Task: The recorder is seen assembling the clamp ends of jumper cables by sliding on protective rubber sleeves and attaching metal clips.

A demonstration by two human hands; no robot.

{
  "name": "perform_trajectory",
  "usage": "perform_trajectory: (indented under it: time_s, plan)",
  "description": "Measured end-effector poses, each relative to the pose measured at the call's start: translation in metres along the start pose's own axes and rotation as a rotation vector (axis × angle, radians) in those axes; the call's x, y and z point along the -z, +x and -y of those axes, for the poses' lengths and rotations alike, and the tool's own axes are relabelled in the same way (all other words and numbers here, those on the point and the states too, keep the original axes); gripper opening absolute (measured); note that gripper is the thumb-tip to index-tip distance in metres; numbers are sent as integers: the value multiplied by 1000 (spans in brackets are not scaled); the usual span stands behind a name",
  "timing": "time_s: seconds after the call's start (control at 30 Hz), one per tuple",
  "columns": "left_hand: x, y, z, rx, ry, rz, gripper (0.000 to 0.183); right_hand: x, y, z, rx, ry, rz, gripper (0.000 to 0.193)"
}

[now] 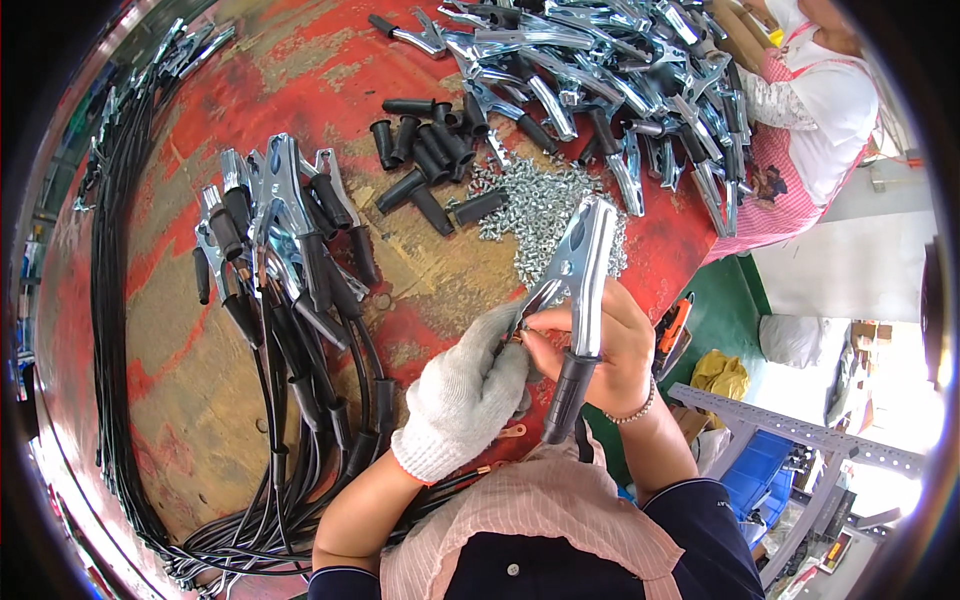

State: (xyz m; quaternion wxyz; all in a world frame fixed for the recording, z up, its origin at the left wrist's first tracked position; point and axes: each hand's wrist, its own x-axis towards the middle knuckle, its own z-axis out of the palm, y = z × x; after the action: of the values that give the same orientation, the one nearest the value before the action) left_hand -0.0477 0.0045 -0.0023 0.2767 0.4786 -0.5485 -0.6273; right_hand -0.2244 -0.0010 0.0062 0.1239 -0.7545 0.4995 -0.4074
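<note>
A silver spring clamp [590,270] with a black handle sleeve [568,400] stands upright before me, jaws pointing away. My left hand [465,385], in a white knitted glove, is closed round its other handle. A copper-coloured bit [517,337] shows at the fingertips there. My bare right hand [625,345], with a beaded bracelet, is behind the clamp. Its thumb and finger are pinched at that same spot; whatever they hold is too small to name. Just beyond the clamp lies a heap of small silver screws [540,205]. Loose black sleeves [430,150] lie beside it.
Clamps fitted to black cables [285,230] lie left of my hands. A long bundle of black cables [115,300] follows the table's left edge. Loose clamps [620,75] are piled at the far right, near another person [810,110]. The red table [330,60] is worn. A metal frame [800,430] stands right.
</note>
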Motion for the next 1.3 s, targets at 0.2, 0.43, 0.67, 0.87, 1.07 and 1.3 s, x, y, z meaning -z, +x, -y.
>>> perform_trajectory:
  time_s: [0.2,0.43,0.67,0.87,1.07,1.3]
  plan:
    - [0,0,-1,45,10,17,34,2,-1,0,49,-73,0,26]
    - [1,0,-2,-19,-1,12,35,-1,-4,-4,69,-47,-29,27]
    - [1,0,-1,-22,19,3,33,-2,-1,-1,79,-63,-36,27]
    - [0,0,-2,17,-29,2,32,0,-2,-3,106,-94,-24,26]
    - [1,0,0,-1,-4,11,33,-1,3,-3,138,-67,-39,26]
    - [2,-1,-6,14,-29,27,33,-5,-4,-7,150,-92,-65,29]
